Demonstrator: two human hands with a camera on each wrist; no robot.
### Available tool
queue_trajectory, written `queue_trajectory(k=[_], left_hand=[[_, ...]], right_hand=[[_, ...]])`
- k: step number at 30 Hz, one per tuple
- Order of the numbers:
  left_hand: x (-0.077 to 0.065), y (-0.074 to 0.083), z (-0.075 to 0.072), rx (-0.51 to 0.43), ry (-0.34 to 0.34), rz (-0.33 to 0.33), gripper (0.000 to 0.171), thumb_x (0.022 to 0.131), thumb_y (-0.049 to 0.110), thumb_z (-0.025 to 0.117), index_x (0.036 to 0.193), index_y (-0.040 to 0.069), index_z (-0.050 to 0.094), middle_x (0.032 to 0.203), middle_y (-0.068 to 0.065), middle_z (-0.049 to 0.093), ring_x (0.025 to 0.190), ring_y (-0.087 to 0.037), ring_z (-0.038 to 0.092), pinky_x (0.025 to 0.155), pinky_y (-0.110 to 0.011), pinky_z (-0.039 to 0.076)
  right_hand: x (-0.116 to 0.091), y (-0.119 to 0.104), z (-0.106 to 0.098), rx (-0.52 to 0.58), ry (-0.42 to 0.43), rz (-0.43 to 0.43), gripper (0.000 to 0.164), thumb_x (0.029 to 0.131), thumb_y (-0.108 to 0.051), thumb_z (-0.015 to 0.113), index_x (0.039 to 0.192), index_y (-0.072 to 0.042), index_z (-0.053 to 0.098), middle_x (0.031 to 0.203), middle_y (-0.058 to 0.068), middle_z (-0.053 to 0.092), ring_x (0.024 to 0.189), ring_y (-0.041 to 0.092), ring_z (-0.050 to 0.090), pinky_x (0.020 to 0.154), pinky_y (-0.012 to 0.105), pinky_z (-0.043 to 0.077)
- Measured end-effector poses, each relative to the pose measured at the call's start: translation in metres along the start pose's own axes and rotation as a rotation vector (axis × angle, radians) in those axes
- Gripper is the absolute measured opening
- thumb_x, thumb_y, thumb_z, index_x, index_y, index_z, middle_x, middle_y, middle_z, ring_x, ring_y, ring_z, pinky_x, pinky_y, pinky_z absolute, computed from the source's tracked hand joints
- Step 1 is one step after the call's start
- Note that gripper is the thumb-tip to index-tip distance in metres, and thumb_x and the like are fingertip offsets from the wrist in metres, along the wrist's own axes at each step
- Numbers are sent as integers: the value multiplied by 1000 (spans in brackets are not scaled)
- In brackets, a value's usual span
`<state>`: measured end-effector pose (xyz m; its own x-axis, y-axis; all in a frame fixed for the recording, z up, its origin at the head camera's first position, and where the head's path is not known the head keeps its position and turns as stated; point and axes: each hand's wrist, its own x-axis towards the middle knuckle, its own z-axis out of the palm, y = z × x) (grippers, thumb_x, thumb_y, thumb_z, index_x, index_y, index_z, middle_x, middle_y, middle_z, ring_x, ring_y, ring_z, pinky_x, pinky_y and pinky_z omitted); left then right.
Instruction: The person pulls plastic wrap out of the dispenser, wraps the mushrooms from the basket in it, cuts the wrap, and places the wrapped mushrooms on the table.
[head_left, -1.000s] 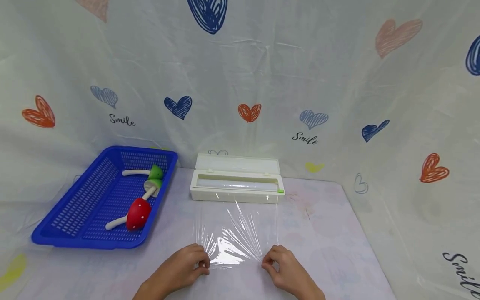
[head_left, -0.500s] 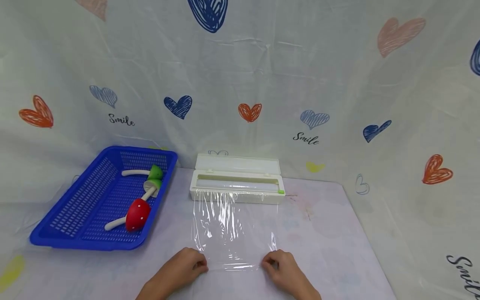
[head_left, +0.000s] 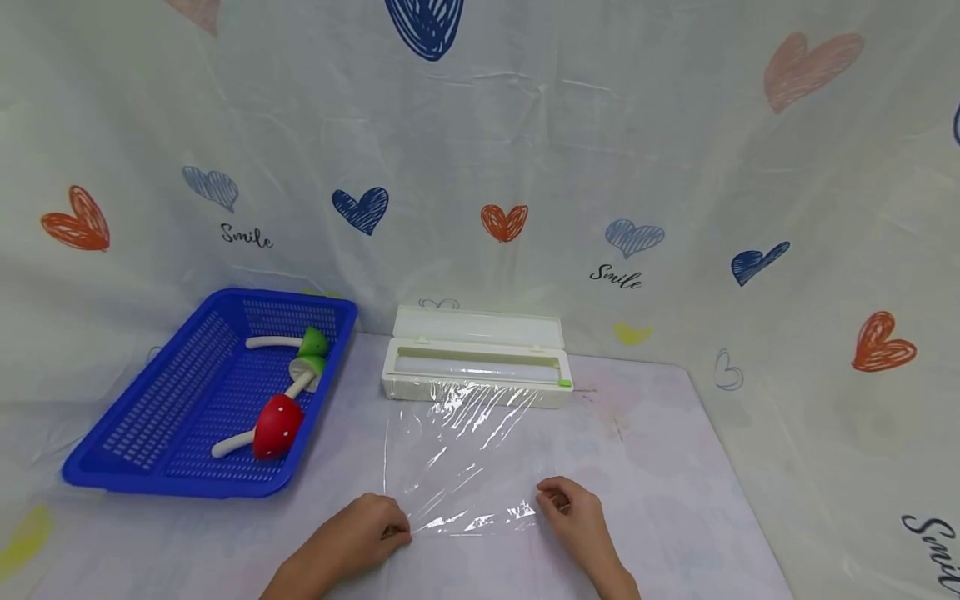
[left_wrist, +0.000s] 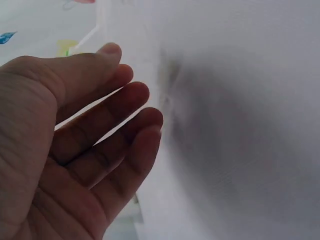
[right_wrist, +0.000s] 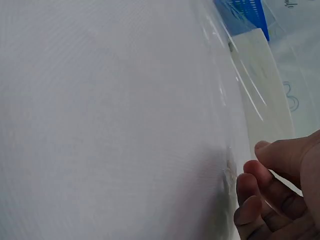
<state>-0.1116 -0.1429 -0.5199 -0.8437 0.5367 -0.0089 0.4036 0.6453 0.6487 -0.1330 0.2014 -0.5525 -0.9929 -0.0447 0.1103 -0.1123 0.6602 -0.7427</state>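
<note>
A sheet of clear cling film (head_left: 453, 467) runs from the white dispenser box (head_left: 476, 390) toward the person, with shiny slanting creases. At its near left corner, the left hand (head_left: 360, 533) pinches the film between thumb and fingers. The right hand (head_left: 577, 521) pinches the right edge, a little farther forward than the left. In the left wrist view the thumb (left_wrist: 95, 67) lies close to the forefinger, the other fingers curled. Fingertips (right_wrist: 250, 210) of the right hand show beside the film's edge in the right wrist view. The dispenser's lid (head_left: 480, 326) stands raised, exposing the roll (head_left: 472, 368).
A blue plastic basket (head_left: 176, 487) on the left holds a red toy mushroom (head_left: 277, 427) with white dots and green-capped toy mushrooms (head_left: 313, 342). A pale cloth covers the table (head_left: 660, 467). Behind it hangs a white sheet (head_left: 675, 150) printed with hearts.
The right hand has moved slightly forward and to the right, and the left slightly leftward. Creases that fanned from the right hand have become long slanting folds across the film.
</note>
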Motion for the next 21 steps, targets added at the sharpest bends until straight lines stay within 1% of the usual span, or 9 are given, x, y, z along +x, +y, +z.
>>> queue_trajectory(k=[3,6,7,9,12,14,16,19,21], left_hand=[[0,6,-12,-21,-22,-26,11,89,20,80,93,10,80,82,14,67,73,3,53,64,-21,51],[0,11,-29,-14,-8,-4,15,90,23,80,98,11,79,87,14,67,76,0,55,67,-21,53],[0,13,-35,-2,8,18,14,90,23,80,98,11,79,88,13,67,77,-1,56,67,-21,53],[0,17,-46,19,44,52,12,90,21,80,98,12,79,90,11,69,77,-1,57,68,-22,55],[-2,21,-66,61,94,74,11,91,21,80,100,16,78,94,9,72,78,-1,58,69,-23,56],[-4,22,-78,91,130,72,11,90,22,80,101,18,78,96,8,73,79,0,58,69,-23,57],[-6,22,-91,119,173,53,14,89,21,81,103,20,78,97,10,73,81,0,59,70,-21,56],[-10,18,-110,150,261,61,17,87,16,83,103,19,78,95,11,72,79,1,57,67,-18,55],[-13,10,-122,181,350,113,21,82,10,85,101,17,79,89,12,70,74,3,54,61,-17,52]], right_hand=[[0,0,7,-75,-44,-39,11,86,-1,79,89,-11,75,80,-5,66,65,-2,50,58,18,48],[-1,-1,10,-129,-70,-52,12,85,0,79,87,-11,74,83,-5,61,67,-1,45,57,18,44],[-2,-2,9,-139,-74,-43,12,84,0,80,87,-11,75,85,-4,60,67,-1,44,57,18,44],[-4,-2,7,-143,-74,-43,13,83,0,80,87,-11,75,87,-3,60,68,0,44,58,18,44],[-6,-2,5,-143,-88,-36,13,83,-2,81,89,-11,74,88,-2,59,68,0,44,58,18,44],[-6,-1,4,-142,-106,-30,13,83,-3,82,90,-11,74,88,-2,59,67,0,44,58,19,44],[-6,-1,2,-138,-124,-19,12,84,-5,82,91,-11,74,89,-2,58,67,0,44,57,19,43],[-5,-1,1,-134,-135,-14,12,84,-7,82,92,-11,74,89,-2,57,66,1,43,57,19,43],[-5,-1,1,-132,-140,-13,12,84,-8,83,92,-11,74,89,-2,57,66,1,43,57,19,43]])
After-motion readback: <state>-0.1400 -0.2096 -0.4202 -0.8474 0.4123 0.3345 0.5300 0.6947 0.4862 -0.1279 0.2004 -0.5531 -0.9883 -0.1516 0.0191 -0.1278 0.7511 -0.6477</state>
